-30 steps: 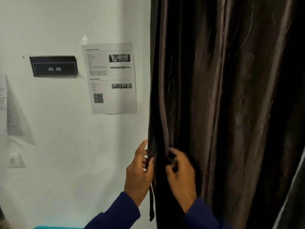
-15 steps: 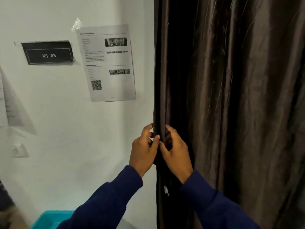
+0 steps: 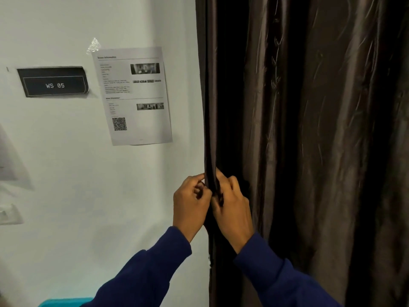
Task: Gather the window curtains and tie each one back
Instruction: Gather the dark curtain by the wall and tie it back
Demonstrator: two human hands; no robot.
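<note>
A dark brown curtain [image 3: 309,129] hangs in long folds over the right half of the view, its left edge against a white wall. My left hand [image 3: 190,204] and my right hand [image 3: 232,207] meet at that left edge at about waist height. Both pinch a narrow dark fold or strip of the fabric [image 3: 211,182] between fingers and thumb. I cannot tell whether the strip is a tie-back or the curtain's own hem. The window is hidden behind the cloth.
A printed sheet with a QR code [image 3: 132,96] is taped to the white wall left of the curtain. A black sign reading "WS 05" [image 3: 54,82] hangs further left. A teal container edge [image 3: 64,302] shows at the bottom left.
My hands have come together on the curtain's left edge and tightened their pinch. The dangling strip seen below my left hand a second ago is out of sight. The view has shifted.
</note>
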